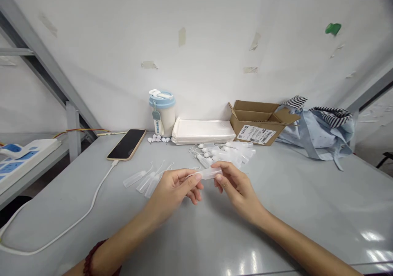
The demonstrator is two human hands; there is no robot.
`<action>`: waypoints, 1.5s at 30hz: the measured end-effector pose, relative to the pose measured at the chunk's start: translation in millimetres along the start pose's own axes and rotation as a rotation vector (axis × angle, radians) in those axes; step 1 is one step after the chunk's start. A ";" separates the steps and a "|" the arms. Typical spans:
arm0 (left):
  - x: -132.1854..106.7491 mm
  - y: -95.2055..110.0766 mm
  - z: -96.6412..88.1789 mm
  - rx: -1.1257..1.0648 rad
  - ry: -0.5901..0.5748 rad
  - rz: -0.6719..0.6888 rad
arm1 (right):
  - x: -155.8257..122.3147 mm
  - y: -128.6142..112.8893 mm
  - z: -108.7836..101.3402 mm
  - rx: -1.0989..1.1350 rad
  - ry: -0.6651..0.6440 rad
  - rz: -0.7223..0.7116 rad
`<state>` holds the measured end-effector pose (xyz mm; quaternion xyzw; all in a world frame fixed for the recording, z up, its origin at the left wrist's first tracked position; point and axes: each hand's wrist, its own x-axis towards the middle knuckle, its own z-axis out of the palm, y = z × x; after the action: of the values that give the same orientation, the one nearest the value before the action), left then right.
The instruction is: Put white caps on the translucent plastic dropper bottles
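Between my two hands is a small translucent plastic tube (211, 173), held level above the grey table. My left hand (181, 186) pinches its left end, where a thin white strand shows along the fingers. The right end sits between the thumb and fingers of my right hand (231, 182). Left of my left hand lie several similar tubes (144, 182) with thin curved tails, partly hidden by that hand. Behind my right hand is a loose pile of such tubes (233, 153).
Along the wall stand a cup with a blue lid (162, 110), a stack of white packets (204, 130), an open cardboard box (260, 122) and a light blue cloth bag (316, 132). Small white pieces (159, 139) lie below the cup. A phone (127, 144) with a white cable (95, 198) rests at left.
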<state>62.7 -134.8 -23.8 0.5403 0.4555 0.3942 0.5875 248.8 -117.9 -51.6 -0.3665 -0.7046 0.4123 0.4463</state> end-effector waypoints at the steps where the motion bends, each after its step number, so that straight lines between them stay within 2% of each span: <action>1: 0.1 -0.2 0.3 0.031 -0.018 0.003 | 0.1 -0.2 0.0 -0.003 0.000 -0.004; 4: -1.3 -2.0 1.6 0.176 -0.040 0.031 | 0.6 -3.7 -0.8 -0.022 -0.027 -0.005; 6: -2.8 -5.5 1.9 0.332 -0.018 0.110 | 0.9 -6.3 -1.7 -0.039 -0.039 0.015; 10: -3.6 -16.3 1.1 0.694 0.094 0.507 | 2.2 -7.8 -1.7 -0.028 -0.028 0.090; 12: -3.1 -18.7 0.3 0.763 0.128 0.626 | 3.0 -7.4 -0.8 0.009 -0.025 0.128; 14: -3.0 -16.2 -0.5 0.733 0.141 0.598 | 3.6 -7.4 0.2 0.070 -0.023 0.155; 19: -6.2 1.2 -1.7 0.482 0.006 0.235 | 3.5 -9.0 0.7 0.220 -0.058 0.097; 21: -7.4 4.2 -1.6 0.483 -0.012 0.190 | 3.4 -8.4 0.5 0.211 -0.067 0.076; 24: -7.5 1.4 -1.4 0.593 -0.009 0.247 | 3.1 -5.4 0.4 0.154 -0.065 0.072; 29: -5.2 -8.8 -4.5 0.899 0.040 0.536 | 1.8 -1.2 1.8 0.079 -0.050 0.067; 32: -4.1 -14.6 -7.3 1.065 0.069 0.664 | 1.8 -2.4 2.6 0.064 -0.052 0.090; 37: -4.4 -22.8 -7.3 1.248 0.109 0.777 | 2.8 -4.1 4.7 0.062 -0.053 0.171; 39: -5.4 -21.3 -5.6 1.221 0.106 0.753 | 2.9 -4.0 5.4 0.071 -0.044 0.202; 41: -6.6 -15.2 -4.0 1.088 0.097 0.649 | 2.7 -4.4 5.3 0.089 -0.036 0.204; 45: -8.6 4.1 -4.4 0.606 -0.007 0.232 | 0.8 -7.6 2.6 0.043 -0.044 0.062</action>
<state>56.2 -141.4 -18.9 0.7404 0.4854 0.3032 0.3526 245.0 -120.8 -45.1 -0.3694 -0.6936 0.4490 0.4252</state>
